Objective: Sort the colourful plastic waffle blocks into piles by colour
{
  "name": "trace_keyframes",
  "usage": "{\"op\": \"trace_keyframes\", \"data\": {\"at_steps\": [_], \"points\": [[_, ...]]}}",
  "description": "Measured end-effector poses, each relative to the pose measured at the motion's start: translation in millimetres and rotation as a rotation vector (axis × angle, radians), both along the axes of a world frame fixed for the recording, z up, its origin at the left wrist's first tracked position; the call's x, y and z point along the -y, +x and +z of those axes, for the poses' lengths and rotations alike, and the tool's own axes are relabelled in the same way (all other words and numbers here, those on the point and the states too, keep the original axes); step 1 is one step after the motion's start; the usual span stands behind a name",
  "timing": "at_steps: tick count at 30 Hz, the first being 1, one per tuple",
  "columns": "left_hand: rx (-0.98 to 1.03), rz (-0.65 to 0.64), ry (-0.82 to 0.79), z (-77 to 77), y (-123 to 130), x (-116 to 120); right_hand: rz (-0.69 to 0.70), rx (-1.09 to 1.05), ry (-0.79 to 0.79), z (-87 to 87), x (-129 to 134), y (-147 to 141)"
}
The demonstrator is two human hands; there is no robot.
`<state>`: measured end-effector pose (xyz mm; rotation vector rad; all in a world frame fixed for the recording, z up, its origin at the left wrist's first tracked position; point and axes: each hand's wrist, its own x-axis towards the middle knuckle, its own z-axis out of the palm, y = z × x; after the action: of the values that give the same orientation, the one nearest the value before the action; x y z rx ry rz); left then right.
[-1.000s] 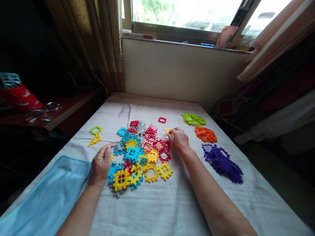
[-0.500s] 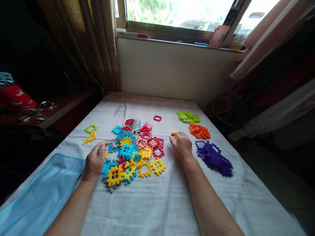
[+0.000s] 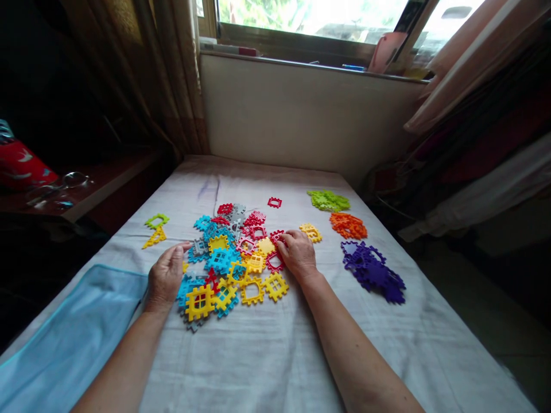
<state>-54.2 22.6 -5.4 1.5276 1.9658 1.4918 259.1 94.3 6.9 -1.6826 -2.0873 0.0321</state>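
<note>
A mixed pile of toothed plastic building tiles lies on the sheet: blue tiles [image 3: 220,260], yellow window tiles [image 3: 200,302], grey tiles [image 3: 198,248] and red tiles [image 3: 274,261]. At the pile's left edge rests my left hand [image 3: 166,278], fingers loosely bent and apart, nothing seen in it. My right hand [image 3: 298,253] is at the pile's right edge, its fingers closed on a red tile [image 3: 276,235] that it partly covers. A flat yellow tile [image 3: 266,246] shows beside those fingertips. Apart from the pile, a yellow tile [image 3: 310,232] lies beyond my right hand.
On the right are separate heaps of green tiles [image 3: 329,201], orange tiles [image 3: 348,225] and purple tiles [image 3: 373,272]. A lone red frame [image 3: 274,202] lies behind the pile. At left are a green frame [image 3: 156,221], a yellow triangle [image 3: 155,237] and a blue cloth [image 3: 81,321].
My right hand has moved left from the separate yellow tile, leaving it on the sheet, to the red tiles. A flat yellow tile now shows there. My left hand stays in place.
</note>
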Motion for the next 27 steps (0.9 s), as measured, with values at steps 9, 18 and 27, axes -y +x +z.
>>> {"op": "trace_keyframes", "data": {"at_steps": [9,18,27], "points": [[-0.028,-0.008,0.003,3.7,2,1,0.088,0.118,-0.078,19.1,12,-15],[-0.023,-0.004,-0.005,1.3,1,0,0.048,0.218,-0.174,22.6,17,-19],[-0.035,-0.001,-0.009,0.5,1,1,0.091,0.115,-0.201,15.6,13,-19]]}}
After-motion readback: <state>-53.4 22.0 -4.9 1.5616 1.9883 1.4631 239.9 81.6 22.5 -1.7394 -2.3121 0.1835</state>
